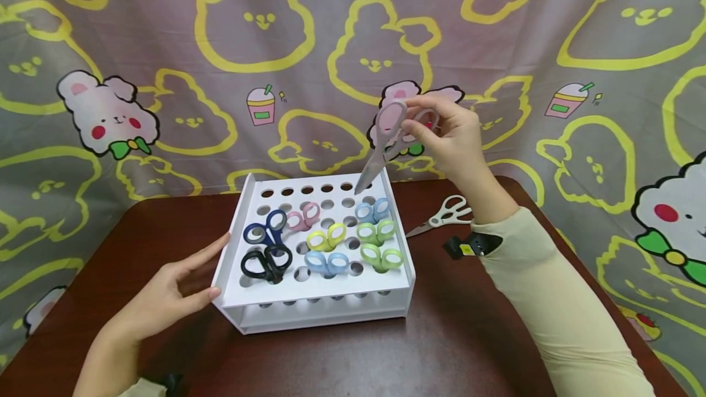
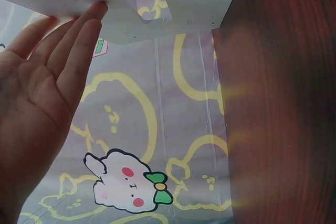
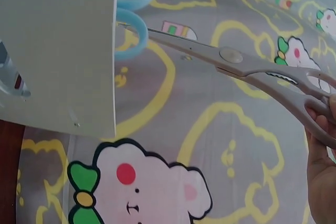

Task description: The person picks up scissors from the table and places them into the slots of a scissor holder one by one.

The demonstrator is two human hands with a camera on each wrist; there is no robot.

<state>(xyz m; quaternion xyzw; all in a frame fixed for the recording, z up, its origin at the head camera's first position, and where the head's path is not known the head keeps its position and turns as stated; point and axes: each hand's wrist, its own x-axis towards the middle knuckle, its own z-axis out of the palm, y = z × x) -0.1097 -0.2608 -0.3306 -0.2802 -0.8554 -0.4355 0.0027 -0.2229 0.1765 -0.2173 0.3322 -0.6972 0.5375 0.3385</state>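
Observation:
My right hand (image 1: 452, 136) pinches the handle loops of pale pink-grey scissors (image 1: 380, 158). Their blades point down and left over the back right of a white rack (image 1: 236, 231) with rows of round holes. In the right wrist view, the scissors (image 3: 231, 56) stand slightly parted and their tips pass behind a light blue handle (image 3: 143, 38). My left hand (image 1: 160, 293) touches the rack's left side, fingers extended; in the left wrist view its fingertips lie against the white panel (image 2: 189, 3).
Several scissors stand in the rack, handles up: navy (image 1: 266, 235), black (image 1: 268, 265), pink (image 1: 296, 228), yellow (image 1: 326, 240), light blue and green ones. White scissors (image 1: 441, 218) lie on the dark wooden table (image 1: 353, 360) right of the rack. A patterned curtain (image 1: 331, 35) hangs behind.

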